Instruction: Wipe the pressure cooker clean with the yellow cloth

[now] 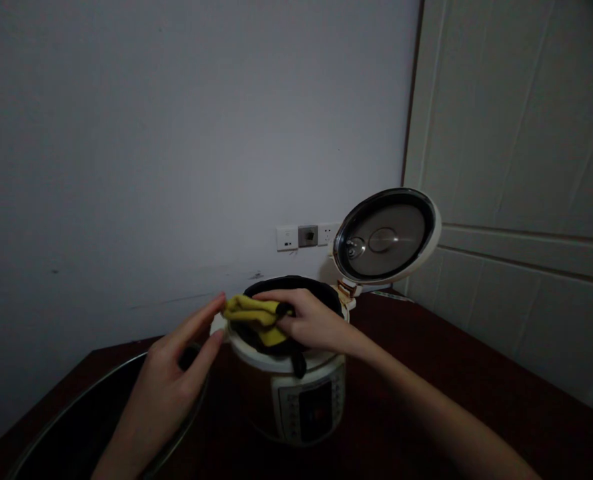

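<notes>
A white rice cooker point(306, 400) stands on a dark red-brown table point(451, 393) with its round lid point(386, 237) swung up and open. My right hand point(316, 323) is closed on a yellow cloth point(256, 317) held over the cooker's rim and dark inner pot point(296, 287). My left hand point(176, 367) reaches in from the left with fingers stretched out. Its fingertips touch the left edge of the cloth and the cooker's rim.
A large metal bowl point(76, 413) sits at the lower left under my left arm. A white wall with a power socket strip point(306, 237) is behind the cooker. A pale panelled door point(516, 200) fills the right side.
</notes>
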A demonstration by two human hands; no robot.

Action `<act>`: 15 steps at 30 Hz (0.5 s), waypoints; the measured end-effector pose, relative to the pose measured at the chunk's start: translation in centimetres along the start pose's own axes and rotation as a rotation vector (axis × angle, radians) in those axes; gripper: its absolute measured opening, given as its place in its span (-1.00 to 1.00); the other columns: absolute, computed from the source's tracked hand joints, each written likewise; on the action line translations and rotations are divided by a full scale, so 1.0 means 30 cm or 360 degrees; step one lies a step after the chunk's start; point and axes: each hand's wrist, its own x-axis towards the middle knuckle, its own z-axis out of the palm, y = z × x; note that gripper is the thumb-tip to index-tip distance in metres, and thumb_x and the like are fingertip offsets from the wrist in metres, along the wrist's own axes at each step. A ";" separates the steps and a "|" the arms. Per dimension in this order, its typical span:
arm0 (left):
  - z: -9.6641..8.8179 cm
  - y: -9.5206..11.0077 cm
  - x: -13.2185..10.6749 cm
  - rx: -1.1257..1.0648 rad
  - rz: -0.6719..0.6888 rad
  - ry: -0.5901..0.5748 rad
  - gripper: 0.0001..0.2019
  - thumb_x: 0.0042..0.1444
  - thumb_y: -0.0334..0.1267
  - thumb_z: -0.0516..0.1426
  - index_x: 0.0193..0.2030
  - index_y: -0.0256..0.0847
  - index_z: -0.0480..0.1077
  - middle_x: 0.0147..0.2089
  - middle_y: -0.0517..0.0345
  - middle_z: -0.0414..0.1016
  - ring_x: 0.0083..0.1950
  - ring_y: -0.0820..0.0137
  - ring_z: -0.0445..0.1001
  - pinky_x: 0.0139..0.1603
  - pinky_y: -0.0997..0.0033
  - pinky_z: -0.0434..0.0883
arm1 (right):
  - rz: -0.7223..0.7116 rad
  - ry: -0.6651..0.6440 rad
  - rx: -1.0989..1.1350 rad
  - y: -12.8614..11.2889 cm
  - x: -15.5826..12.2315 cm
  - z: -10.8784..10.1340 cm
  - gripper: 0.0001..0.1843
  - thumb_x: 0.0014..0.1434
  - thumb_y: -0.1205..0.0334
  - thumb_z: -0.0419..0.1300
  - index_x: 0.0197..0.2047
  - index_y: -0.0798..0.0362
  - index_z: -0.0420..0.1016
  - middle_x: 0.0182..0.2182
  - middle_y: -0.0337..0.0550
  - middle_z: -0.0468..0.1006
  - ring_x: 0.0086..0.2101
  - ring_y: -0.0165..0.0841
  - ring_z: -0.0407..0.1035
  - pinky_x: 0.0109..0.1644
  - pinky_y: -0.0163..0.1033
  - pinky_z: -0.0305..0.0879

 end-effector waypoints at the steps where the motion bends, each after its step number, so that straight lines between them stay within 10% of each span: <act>1: -0.002 0.002 0.000 0.0024 0.0017 0.0031 -0.56 0.15 -0.01 0.07 0.13 -0.09 0.37 0.16 0.11 0.44 0.18 0.21 0.39 0.23 0.06 0.30 | 0.0041 0.0083 0.0156 0.021 -0.002 -0.018 -0.42 -0.04 0.52 0.01 0.07 0.09 0.43 -0.04 -0.10 0.55 -0.10 -0.36 0.43 -0.05 -0.28 0.34; 15: 0.063 0.035 -0.003 0.0310 0.0215 -0.0078 -0.66 0.22 -0.11 0.02 0.06 -0.13 0.44 0.13 0.09 0.46 0.14 0.27 0.44 0.16 0.16 0.38 | 0.0729 0.0605 0.1818 0.085 -0.071 -0.047 -0.67 -0.15 0.25 0.27 -0.24 0.10 0.48 -0.31 -0.09 0.62 -0.30 -0.25 0.52 -0.22 -0.22 0.45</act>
